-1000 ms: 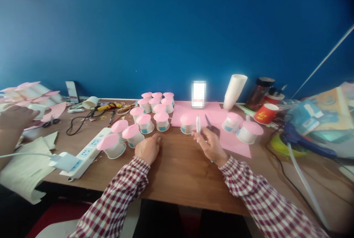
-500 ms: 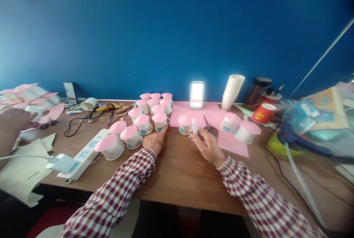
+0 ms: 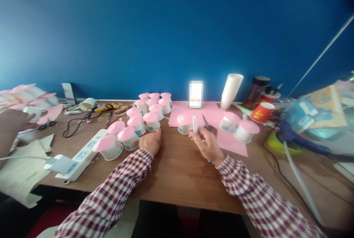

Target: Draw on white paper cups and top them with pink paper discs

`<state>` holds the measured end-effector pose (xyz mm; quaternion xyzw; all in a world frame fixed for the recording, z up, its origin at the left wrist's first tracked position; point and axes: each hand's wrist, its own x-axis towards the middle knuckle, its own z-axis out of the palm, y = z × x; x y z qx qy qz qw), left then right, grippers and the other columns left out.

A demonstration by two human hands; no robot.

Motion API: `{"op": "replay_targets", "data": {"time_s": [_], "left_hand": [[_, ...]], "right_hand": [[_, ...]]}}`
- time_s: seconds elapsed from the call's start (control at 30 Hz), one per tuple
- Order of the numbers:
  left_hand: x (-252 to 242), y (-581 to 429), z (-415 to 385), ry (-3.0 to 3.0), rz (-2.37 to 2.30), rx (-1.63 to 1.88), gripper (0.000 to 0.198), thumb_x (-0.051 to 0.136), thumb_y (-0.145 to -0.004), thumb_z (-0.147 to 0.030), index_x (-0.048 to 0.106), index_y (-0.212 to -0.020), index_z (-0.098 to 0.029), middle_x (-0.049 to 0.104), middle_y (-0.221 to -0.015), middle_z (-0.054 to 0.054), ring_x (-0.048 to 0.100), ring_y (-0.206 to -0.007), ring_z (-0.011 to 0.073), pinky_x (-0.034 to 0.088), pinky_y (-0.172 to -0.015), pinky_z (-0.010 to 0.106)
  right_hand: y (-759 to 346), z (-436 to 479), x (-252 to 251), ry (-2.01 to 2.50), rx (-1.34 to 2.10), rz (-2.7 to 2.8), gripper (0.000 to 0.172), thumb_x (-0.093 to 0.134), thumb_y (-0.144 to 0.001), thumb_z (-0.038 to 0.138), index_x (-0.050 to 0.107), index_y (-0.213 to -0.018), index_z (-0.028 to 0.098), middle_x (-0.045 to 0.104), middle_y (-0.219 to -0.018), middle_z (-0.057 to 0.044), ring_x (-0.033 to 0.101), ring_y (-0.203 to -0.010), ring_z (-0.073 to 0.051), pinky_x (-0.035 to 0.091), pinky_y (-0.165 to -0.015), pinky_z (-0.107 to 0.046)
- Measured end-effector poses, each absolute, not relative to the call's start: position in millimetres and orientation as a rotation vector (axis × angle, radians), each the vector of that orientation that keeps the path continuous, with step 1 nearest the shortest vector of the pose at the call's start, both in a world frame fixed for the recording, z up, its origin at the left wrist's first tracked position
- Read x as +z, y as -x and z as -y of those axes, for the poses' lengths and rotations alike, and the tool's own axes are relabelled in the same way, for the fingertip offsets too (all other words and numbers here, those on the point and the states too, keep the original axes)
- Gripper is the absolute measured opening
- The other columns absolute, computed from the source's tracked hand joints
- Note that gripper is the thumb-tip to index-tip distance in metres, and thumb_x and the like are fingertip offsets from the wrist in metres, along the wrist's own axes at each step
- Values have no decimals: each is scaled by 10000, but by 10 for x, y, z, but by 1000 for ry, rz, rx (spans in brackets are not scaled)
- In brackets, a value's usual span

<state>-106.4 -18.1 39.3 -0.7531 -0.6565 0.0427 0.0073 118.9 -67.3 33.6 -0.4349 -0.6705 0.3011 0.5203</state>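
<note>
My left hand point(image 3: 151, 142) rests on the table against the near side of a paper cup with a pink paper disc point(image 3: 151, 118). Its fingers are mostly hidden beyond the back of the hand. In my right hand point(image 3: 206, 142) a white pen point(image 3: 194, 124) stands upright, tip up, pinched between thumb and fingers. Just left of the pen is another pink-topped cup point(image 3: 184, 124). Dark-handled scissors point(image 3: 206, 120) lie behind my right hand on pink paper point(image 3: 208, 107). Several more disc-topped cups point(image 3: 127, 134) crowd together at the left.
A white power strip point(image 3: 83, 158) lies left of the cups. Two disc-topped cups point(image 3: 246, 131), a leaning stack of white cups point(image 3: 231, 90) and a red cup point(image 3: 262, 112) stand on the right, near a blue glue gun point(image 3: 301, 140). Another person's hand point(image 3: 13, 121) is at far left.
My left hand has moved slightly left and curled more. The cups beside it have shifted left, closer to their neighbours. My right hand still holds the pen in about the same place.
</note>
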Motion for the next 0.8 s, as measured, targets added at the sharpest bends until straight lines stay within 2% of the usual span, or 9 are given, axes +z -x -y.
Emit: {"op": "replay_targets", "data": {"time_s": [0.1, 0.2, 0.33, 0.47, 0.53, 0.6, 0.67, 0.8], "left_hand": [[461, 943, 243, 2369, 1949, 4, 346, 259, -945, -345, 573, -1032, -227, 683, -918, 92, 661, -814, 238, 462, -658, 315], [592, 818, 282, 2386, 1880, -153, 346, 293, -932, -420, 565, -1071, -258, 668, -963, 68, 646, -833, 241, 451, -641, 315], [777, 734, 164, 2279, 1868, -370, 443, 382, -902, -433, 427, -1298, -241, 629, -1110, 100, 564, -1059, 270, 412, -870, 362], [927, 787, -165, 2114, 2040, -430, 714, 464, -837, -508, 222, -1424, -181, 533, -1282, 173, 463, -1199, 349, 311, -999, 469], [1004, 845, -362, 2100, 2139, -410, 841, 485, -792, -578, 141, -1441, -168, 498, -1320, 201, 446, -1215, 386, 295, -999, 526], [1079, 895, -544, 2110, 2291, -386, 931, 482, -756, -645, 97, -1439, -143, 539, -1256, 222, 483, -1173, 401, 333, -959, 542], [1136, 921, -682, 2145, 2480, -309, 989, 505, -719, -677, 94, -1428, -123, 533, -1248, 242, 534, -1096, 401, 405, -874, 507], [1161, 904, -792, 2164, 2563, -247, 997, 571, -723, -612, 73, -1408, -86, 392, -1366, 285, 485, -1160, 380, 410, -858, 433]], "right_hand": [[-1197, 666, 329, 1041, 690, 1586, 248, 500, -908, 361, 606, -1027, 171, 681, -848, -61, 636, -751, -169, 528, -656, -274], [-1203, 669, 341, 1058, 630, 1562, 251, 501, -906, 367, 610, -1010, 166, 684, -832, -67, 646, -765, -181, 528, -680, -283], [-1205, 671, 353, 1109, 558, 1551, 261, 485, -910, 376, 621, -991, 167, 667, -776, -57, 644, -767, -186, 526, -698, -291], [-1203, 657, 334, 1110, 574, 1558, 276, 482, -906, 389, 619, -1001, 169, 673, -800, -61, 641, -755, -183, 527, -687, -292], [-1202, 651, 322, 1110, 598, 1559, 280, 484, -903, 390, 618, -1015, 171, 679, -809, -61, 641, -754, -183, 526, -679, -293], [-1201, 650, 316, 1109, 623, 1559, 286, 482, -903, 389, 614, -1033, 171, 685, -826, -64, 640, -754, -183, 526, -672, -294], [-1197, 653, 315, 1099, 636, 1567, 285, 482, -902, 386, 614, -1035, 170, 689, -848, -67, 640, -761, -184, 526, -673, -296], [-1190, 657, 318, 1075, 640, 1571, 271, 489, -901, 376, 617, -1026, 172, 686, -848, -62, 641, -764, -179, 524, -677, -287]]}}
